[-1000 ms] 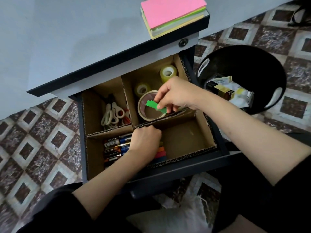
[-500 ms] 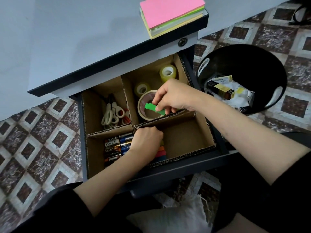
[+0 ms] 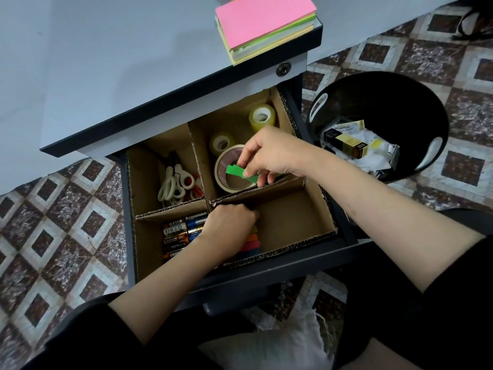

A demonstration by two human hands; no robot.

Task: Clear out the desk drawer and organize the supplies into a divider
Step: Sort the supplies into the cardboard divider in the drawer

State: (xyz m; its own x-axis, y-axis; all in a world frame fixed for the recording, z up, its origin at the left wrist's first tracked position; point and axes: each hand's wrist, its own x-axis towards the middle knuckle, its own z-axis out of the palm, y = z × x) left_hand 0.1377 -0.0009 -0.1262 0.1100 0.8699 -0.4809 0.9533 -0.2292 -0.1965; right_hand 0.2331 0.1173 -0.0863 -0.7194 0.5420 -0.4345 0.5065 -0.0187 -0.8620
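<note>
Divider (image 3: 170,209) of brown corrugated cardboard forms four open compartments.

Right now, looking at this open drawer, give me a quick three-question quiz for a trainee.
1. True or false: the scissors share a compartment with the batteries.
2. The right hand pinches: A) a green strip, B) a battery, C) a key.
3. How many tape rolls sit in the back right compartment?
Key: 1 false; 2 A; 3 three.
</note>
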